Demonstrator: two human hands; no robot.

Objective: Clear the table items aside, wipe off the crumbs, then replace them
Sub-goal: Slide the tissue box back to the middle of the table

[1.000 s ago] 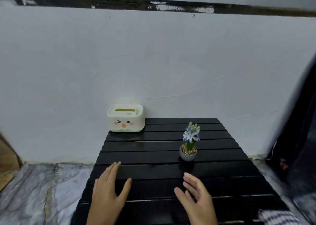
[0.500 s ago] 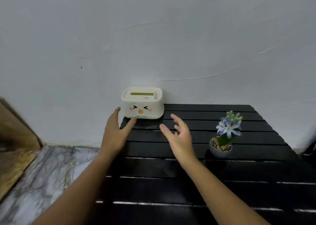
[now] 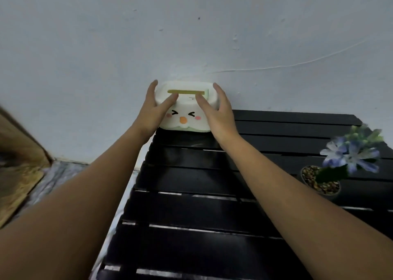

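A cream tissue box with a squinting cartoon face, orange beak, pink cheeks and green slot sits clasped between the left hand and right hand, thumbs on its lid, at the black slatted counter's far edge.

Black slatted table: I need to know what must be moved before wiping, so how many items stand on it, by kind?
White plastic tissue box with a cartoon face, gripped by the left hand and right hand: 1
Small grey pot with a blue-flowered plant: 1
Total on the black slatted table: 2
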